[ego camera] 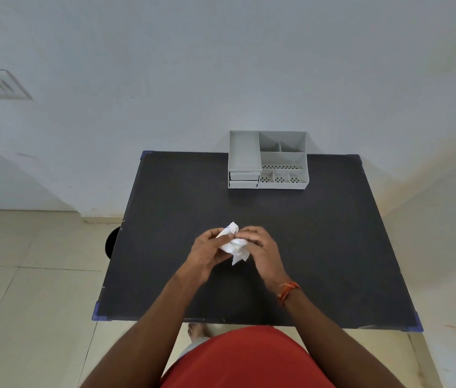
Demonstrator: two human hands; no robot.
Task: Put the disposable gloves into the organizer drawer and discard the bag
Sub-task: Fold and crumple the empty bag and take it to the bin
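A crumpled white bag [233, 243] with faint blue print is held between both hands above the middle of the black table [319, 247]. My left hand [207, 252] grips its left side and my right hand [260, 247] closes on its right side. No gloves show outside the bag. The grey organizer [268, 159] stands at the table's far edge, well beyond my hands. Its two small drawers [243, 179] at the front left look pushed in.
A dark round bin [111, 243] peeks out from under the table's left edge on the tiled floor. A white wall runs behind the table. My foot [197, 330] shows under the near edge.
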